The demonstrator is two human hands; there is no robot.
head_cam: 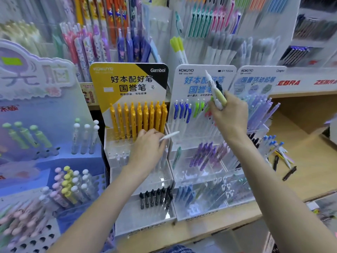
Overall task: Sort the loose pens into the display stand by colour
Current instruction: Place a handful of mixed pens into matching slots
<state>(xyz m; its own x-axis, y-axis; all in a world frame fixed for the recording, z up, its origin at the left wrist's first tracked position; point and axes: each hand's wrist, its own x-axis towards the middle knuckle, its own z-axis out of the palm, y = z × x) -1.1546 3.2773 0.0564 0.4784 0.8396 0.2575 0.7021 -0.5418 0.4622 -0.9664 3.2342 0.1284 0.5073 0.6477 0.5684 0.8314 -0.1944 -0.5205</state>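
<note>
Fingers of the left hand curl round a single white pen, pinching it near one end; the pen lies roughly level, its free end pointing right, over the boundary between the two middle stands. Hand sits just in front of the yellow pens, which stand upright in the top tier of the yellow-and-black display stand.

Right hand raised, fingers clenched round a small bundle of pens: one white, one pale yellow-green, one dark (exact count cannot be told; the bundle is partly hidden by the fingers). Their ends fan up and to the left across the header card of the white display stand.

White stand, top tier: blue-clipped pens at left, green-clipped pens just beside them. Middle tier: one teal pen alone at left, purple pens in the next compartment. Lower tier blurred, bluish pens visible.

Yellow stand, bottom tier: black pens in a row, upright.

Loose pens lie on the wooden shelf to the right of the stands, a mix of dark and light ones, well apart from both hands.

Left side: a purple display with round-topped pastel pens, blurred.
</note>
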